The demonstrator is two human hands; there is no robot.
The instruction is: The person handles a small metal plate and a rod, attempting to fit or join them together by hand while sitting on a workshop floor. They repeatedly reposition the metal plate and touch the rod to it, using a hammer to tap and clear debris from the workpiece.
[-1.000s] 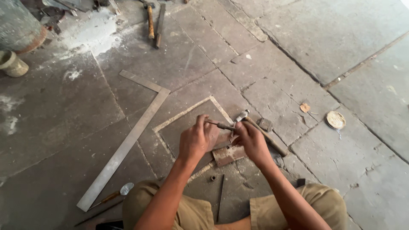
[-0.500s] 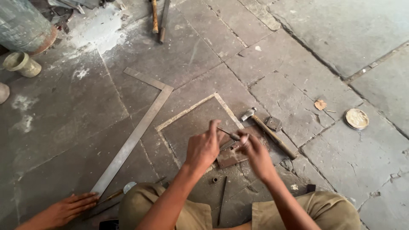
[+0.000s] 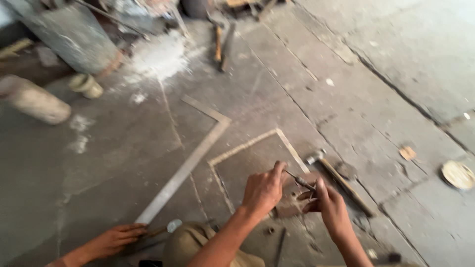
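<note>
Slipping is the main risk judged here: a thin tool (image 3: 297, 179) is held between both hands over a small block (image 3: 289, 203), and the grip looks to be fingertips only, so the tool could skid off the block w/ any sideways push. The frame is blurred, so tip contact w/ the block can't be confirmed.

Second risk: a hammer (image 3: 341, 183) lies just right of the block, head toward its upper edge, close enough to be knocked by the right wrist. A co-worker's hand (image 3: 116, 237) rests on the floor well left of the block, touching a small tool there; no clash is expected at that distance, but a flung tool could travel that way.

Pose, relative to the block:
- left hand (image 3: 264, 190) is set at the block's left edge, fingers curled shut, thumb up, pinched on the tool's upper end; forearm runs down-left to the knee.
- right hand (image 3: 331, 210) is set just right of the block, fingers closed around the tool's lower end, wrist bent inward.

A metal square (image 3: 185, 165) lies left of the block, apart from both hands. A round lid (image 3: 457, 174) lies far right.
</note>
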